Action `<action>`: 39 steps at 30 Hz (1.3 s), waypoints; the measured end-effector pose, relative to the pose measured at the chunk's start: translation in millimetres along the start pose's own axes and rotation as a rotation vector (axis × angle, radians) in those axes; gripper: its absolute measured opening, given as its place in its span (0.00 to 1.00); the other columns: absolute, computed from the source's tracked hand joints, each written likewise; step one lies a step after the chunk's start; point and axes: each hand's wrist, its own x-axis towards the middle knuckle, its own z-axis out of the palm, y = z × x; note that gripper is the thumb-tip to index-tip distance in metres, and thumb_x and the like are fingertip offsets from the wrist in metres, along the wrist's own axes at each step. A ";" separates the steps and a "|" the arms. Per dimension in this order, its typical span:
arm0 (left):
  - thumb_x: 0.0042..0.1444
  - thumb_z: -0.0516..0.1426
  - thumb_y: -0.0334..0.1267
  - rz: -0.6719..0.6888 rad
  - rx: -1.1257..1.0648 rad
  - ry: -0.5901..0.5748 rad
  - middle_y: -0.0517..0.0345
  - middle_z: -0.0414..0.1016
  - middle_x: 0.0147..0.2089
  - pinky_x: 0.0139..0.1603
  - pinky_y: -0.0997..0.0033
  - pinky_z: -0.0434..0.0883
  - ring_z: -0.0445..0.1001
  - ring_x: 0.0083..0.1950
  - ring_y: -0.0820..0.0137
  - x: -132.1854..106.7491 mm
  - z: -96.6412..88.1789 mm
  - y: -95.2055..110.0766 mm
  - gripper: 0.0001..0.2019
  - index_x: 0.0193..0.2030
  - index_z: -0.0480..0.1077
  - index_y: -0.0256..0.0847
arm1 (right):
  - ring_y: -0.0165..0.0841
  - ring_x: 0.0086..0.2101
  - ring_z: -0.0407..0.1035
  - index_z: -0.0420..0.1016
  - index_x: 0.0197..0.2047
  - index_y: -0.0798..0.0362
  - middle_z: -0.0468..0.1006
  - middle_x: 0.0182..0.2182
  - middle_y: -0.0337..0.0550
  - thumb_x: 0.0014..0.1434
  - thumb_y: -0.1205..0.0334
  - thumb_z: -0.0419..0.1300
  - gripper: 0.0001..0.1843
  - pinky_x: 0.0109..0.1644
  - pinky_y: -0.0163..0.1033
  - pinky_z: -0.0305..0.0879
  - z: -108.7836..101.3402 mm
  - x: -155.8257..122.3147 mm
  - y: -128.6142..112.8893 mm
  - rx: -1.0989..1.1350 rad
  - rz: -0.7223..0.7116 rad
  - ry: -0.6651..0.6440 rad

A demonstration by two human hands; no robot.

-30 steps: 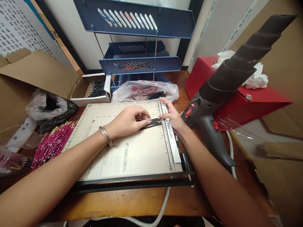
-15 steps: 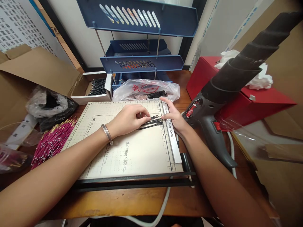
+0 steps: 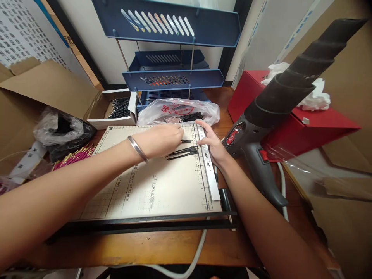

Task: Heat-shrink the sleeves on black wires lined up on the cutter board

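A paper cutter (image 3: 174,190) with a printed cream board lies before me. Several thin black cords (image 3: 184,152) lie on it, their right ends by the white strip (image 3: 209,166). My left hand (image 3: 164,138), wearing a silver bangle (image 3: 137,148), is over the board's upper part with fingers curled down; its fingertips are mostly hidden. Short black pieces (image 3: 186,141) show just beside and below those fingers. My right hand (image 3: 214,144) rests at the strip's upper end, index finger stretched out and thumb apart, both touching the strip.
Behind the board are a plastic bag (image 3: 154,110) and a white box (image 3: 112,123) of black cords. Purple cords (image 3: 77,157) lie left, near a cardboard box (image 3: 52,83). A heat gun (image 3: 258,135) and red box (image 3: 322,124) stand right. A blue rack (image 3: 174,79) is behind.
My left hand has moved up the board and turned so its back shows, away from the longer cords. My right hand stays on the strip. The view has shifted slightly.
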 end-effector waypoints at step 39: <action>0.77 0.57 0.43 0.094 -0.289 0.581 0.50 0.89 0.54 0.57 0.51 0.81 0.84 0.54 0.55 -38.0 50.9 18.5 0.16 0.55 0.85 0.39 | 0.50 0.77 0.54 0.64 0.64 0.37 0.67 0.74 0.38 0.39 0.65 0.65 0.47 0.87 0.64 0.40 -9.6 4.4 9.7 -0.114 -0.089 -0.105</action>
